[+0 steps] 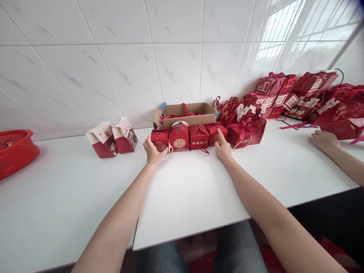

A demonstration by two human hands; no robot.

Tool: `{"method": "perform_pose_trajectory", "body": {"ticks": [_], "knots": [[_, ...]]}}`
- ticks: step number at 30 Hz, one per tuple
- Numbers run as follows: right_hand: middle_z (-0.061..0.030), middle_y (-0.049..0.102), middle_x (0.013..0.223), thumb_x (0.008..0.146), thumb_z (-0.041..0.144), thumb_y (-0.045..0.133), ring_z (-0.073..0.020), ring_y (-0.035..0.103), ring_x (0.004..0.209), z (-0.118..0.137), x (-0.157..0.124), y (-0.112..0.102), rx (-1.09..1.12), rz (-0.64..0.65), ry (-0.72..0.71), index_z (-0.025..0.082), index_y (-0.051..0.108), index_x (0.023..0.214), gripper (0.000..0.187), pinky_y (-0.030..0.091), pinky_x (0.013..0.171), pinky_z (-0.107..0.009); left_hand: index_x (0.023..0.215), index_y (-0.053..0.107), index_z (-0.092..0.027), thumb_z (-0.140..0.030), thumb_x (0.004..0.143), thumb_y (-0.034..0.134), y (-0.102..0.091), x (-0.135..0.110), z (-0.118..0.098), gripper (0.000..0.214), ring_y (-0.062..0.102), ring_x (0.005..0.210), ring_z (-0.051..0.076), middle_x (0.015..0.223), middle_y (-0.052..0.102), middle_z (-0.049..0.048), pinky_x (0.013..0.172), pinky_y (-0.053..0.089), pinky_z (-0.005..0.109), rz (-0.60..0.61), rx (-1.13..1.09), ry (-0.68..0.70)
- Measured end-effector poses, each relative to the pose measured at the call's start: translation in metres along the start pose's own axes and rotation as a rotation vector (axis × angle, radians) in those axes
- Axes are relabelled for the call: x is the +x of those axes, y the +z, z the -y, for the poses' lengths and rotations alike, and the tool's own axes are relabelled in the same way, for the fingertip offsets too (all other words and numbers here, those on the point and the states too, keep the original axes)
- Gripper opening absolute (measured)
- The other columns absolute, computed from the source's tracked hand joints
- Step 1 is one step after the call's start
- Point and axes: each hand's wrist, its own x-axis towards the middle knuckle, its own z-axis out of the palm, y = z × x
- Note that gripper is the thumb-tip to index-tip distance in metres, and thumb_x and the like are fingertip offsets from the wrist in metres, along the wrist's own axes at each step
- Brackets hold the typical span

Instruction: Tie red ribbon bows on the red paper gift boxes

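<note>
My left hand (154,153) is wrapped round the left end of a row of red gift boxes, gripping a small red gift box (160,141) with a gold round emblem. At the row's other end, my right hand (223,148) grips a similar red gift box (214,132), its index finger laid on the front. Between them stand a round-topped red box (179,138) with a gold emblem and cord, and a small red box (199,137) with gold lettering and a string handle. All touch side by side on the white table (187,189).
Behind the row stands an open cardboard box (190,120) with red ribbon inside. Red-and-white boxes (125,135) and a red plastic basket (17,151) are to the left. Ribboned gift boxes (246,134) crowd the right, where another person's hand (324,142) rests. A tiled wall (176,68) backs the table.
</note>
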Motion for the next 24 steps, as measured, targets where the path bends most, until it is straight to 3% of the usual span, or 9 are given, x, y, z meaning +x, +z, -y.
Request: {"method": "perform_pose_trajectory", "body": {"ticks": [5, 7, 12, 16, 18, 22, 24], "knots": [[0.0075, 0.041, 0.048, 0.077, 0.014, 0.041, -0.0103, 0.033, 0.046, 0.034, -0.017, 0.007, 0.174, 0.006, -0.136, 0.024, 0.034, 0.147, 0.071, 0.034, 0.054, -0.026, 0.14, 0.021, -0.022, -0.033, 0.056, 0.082, -0.001, -0.001, -0.003, 0.104, 0.024, 0.134, 0.035, 0.132, 0.028, 0.0145, 0.112, 0.027, 0.051, -0.005, -0.021, -0.004], [0.0083, 0.038, 0.051, 0.078, 0.016, 0.04, -0.0114, 0.031, 0.048, 0.048, -0.026, 0.018, 0.238, 0.079, -0.183, 0.026, 0.027, 0.149, 0.073, 0.034, 0.053, -0.024, 0.14, 0.02, -0.023, -0.031, 0.054, 0.083, -0.001, -0.001, -0.004, 0.106, 0.024, 0.135, 0.035, 0.132, 0.027, 0.0143, 0.112, 0.026, 0.052, -0.003, -0.024, 0.0], [0.0104, 0.033, 0.046, 0.074, 0.013, 0.043, -0.0117, 0.032, 0.046, 0.061, -0.035, 0.038, 0.043, 0.382, 0.008, 0.024, 0.023, 0.151, 0.08, 0.032, 0.053, -0.022, 0.141, 0.019, -0.022, -0.031, 0.054, 0.083, 0.0, -0.001, -0.002, 0.108, 0.023, 0.135, 0.035, 0.133, 0.027, 0.0155, 0.111, 0.027, 0.052, 0.005, -0.015, 0.009], [0.009, 0.04, 0.049, 0.076, 0.012, 0.043, -0.0119, 0.037, 0.049, 0.081, -0.037, 0.045, 0.005, 0.396, -0.09, 0.027, 0.017, 0.152, 0.082, 0.033, 0.057, -0.022, 0.141, 0.018, -0.021, -0.034, 0.054, 0.084, -0.001, -0.002, 0.0, 0.109, 0.024, 0.135, 0.036, 0.132, 0.027, 0.0159, 0.111, 0.027, 0.052, 0.018, -0.015, 0.017], [0.0079, 0.046, 0.051, 0.077, 0.012, 0.045, -0.0127, 0.04, 0.05, 0.096, -0.039, 0.053, -0.058, 0.473, -0.157, 0.03, 0.017, 0.151, 0.082, 0.033, 0.058, -0.022, 0.141, 0.018, -0.021, -0.035, 0.054, 0.084, -0.002, -0.002, 0.0, 0.11, 0.024, 0.135, 0.036, 0.133, 0.027, 0.016, 0.111, 0.027, 0.052, 0.016, -0.013, 0.021], [0.0038, 0.055, 0.057, 0.08, 0.015, 0.049, -0.0148, 0.046, 0.051, 0.119, -0.044, 0.076, -0.219, 0.537, -0.042, 0.029, 0.012, 0.152, 0.083, 0.031, 0.053, -0.023, 0.141, 0.017, -0.02, -0.033, 0.056, 0.082, -0.002, -0.003, 0.0, 0.108, 0.023, 0.136, 0.036, 0.135, 0.025, 0.0174, 0.112, 0.026, 0.052, 0.009, -0.017, 0.015], [0.0015, 0.057, 0.058, 0.079, 0.017, 0.051, -0.0152, 0.047, 0.05, 0.129, -0.049, 0.088, -0.211, 0.489, -0.114, 0.029, 0.02, 0.151, 0.079, 0.03, 0.052, -0.025, 0.142, 0.017, -0.019, -0.033, 0.056, 0.082, -0.001, -0.003, 0.002, 0.109, 0.024, 0.135, 0.037, 0.134, 0.026, 0.0186, 0.111, 0.027, 0.053, 0.009, -0.022, -0.004]]}}
